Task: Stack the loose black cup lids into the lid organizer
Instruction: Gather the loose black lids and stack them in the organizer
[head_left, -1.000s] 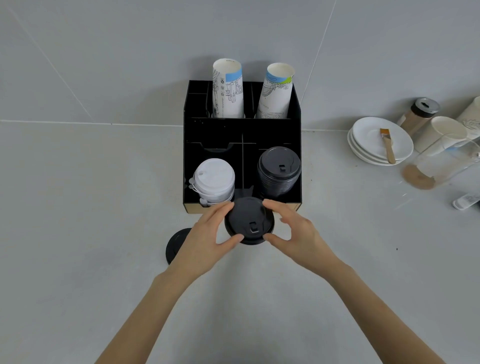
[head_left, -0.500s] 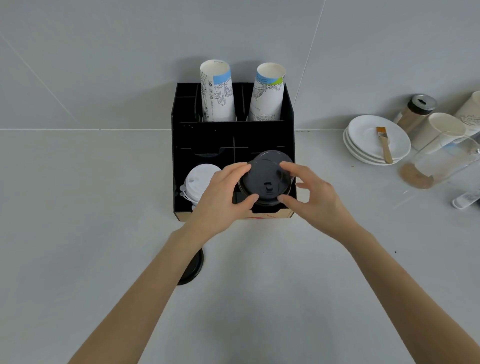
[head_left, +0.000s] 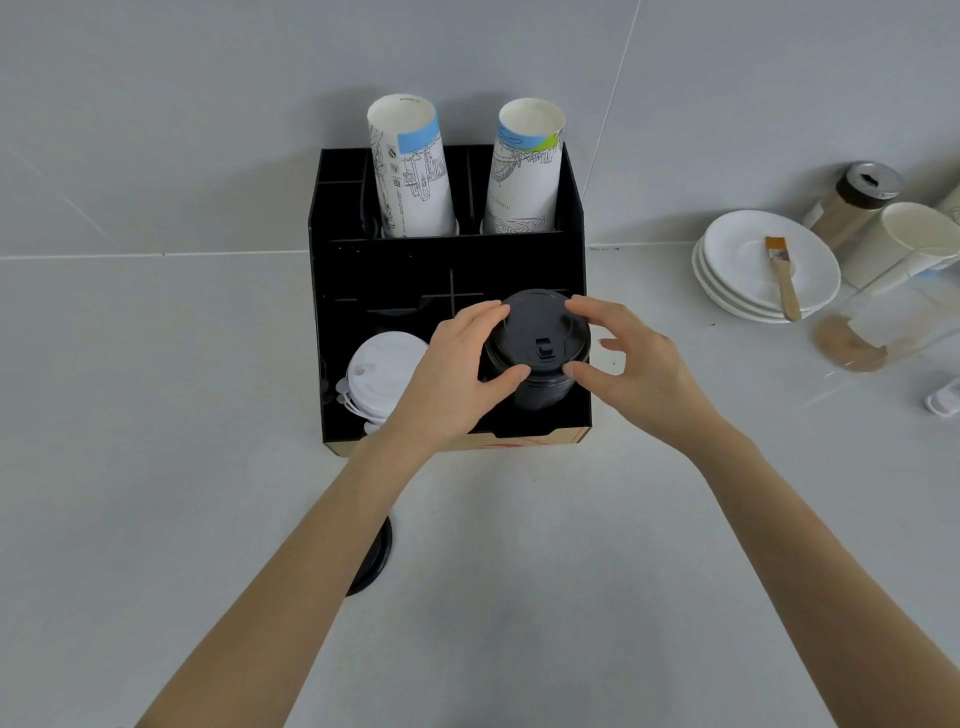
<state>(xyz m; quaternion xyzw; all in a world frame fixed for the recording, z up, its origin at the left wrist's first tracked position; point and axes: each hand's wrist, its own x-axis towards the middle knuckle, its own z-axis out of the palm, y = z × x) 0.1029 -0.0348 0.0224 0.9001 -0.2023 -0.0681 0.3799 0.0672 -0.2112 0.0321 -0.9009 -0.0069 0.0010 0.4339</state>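
Note:
The black lid organizer (head_left: 332, 291) stands against the wall. Its front right compartment holds a stack of black lids (head_left: 540, 389). A black lid (head_left: 537, 332) sits on top of that stack, pinched at its rim by my left hand (head_left: 452, 374) on its left and my right hand (head_left: 628, 369) on its right. White lids (head_left: 382, 371) fill the front left compartment. Another loose black lid (head_left: 374, 561) lies on the counter near me, mostly hidden under my left forearm.
Two stacks of printed paper cups (head_left: 410, 166) stand in the organizer's back slots. To the right are stacked white saucers (head_left: 743, 254) with a brush (head_left: 782, 275), a brown shaker jar (head_left: 852, 202), a paper cup (head_left: 904, 244) and a clear pitcher (head_left: 883, 332).
Both hands carried the black lid from the counter in front of the organizer up and onto the black stack in the front right compartment. The view shifted slightly.

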